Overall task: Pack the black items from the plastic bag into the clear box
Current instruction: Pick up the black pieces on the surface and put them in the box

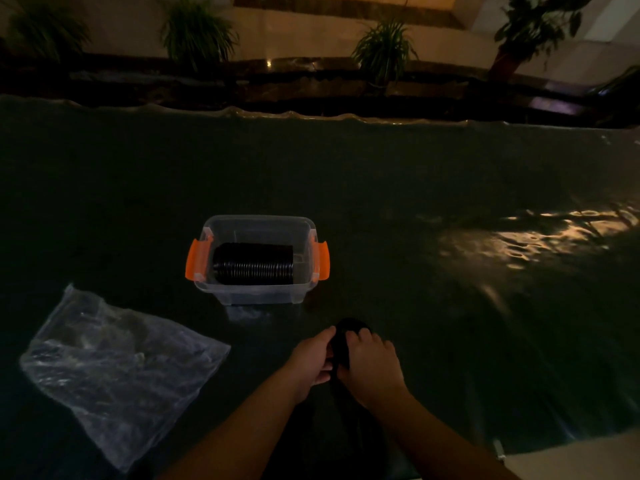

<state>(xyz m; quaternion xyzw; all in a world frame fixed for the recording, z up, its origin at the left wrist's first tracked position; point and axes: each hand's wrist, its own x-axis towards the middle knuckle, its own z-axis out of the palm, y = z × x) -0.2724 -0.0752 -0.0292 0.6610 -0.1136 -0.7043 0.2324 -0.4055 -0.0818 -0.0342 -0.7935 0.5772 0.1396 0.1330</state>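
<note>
Dim light, dark tabletop. Left hand and right hand both clamped on 1 stack of black items, pressed between them near the tabletop's near edge. Beyond the hands: clear box, orange latches, lid off, 1 row of black items lying inside. Left of the left hand: plastic bag, flat; contents unreadable.

I face a dim dark worktop; potted plants line a warmly lit pale wall beyond.
</note>
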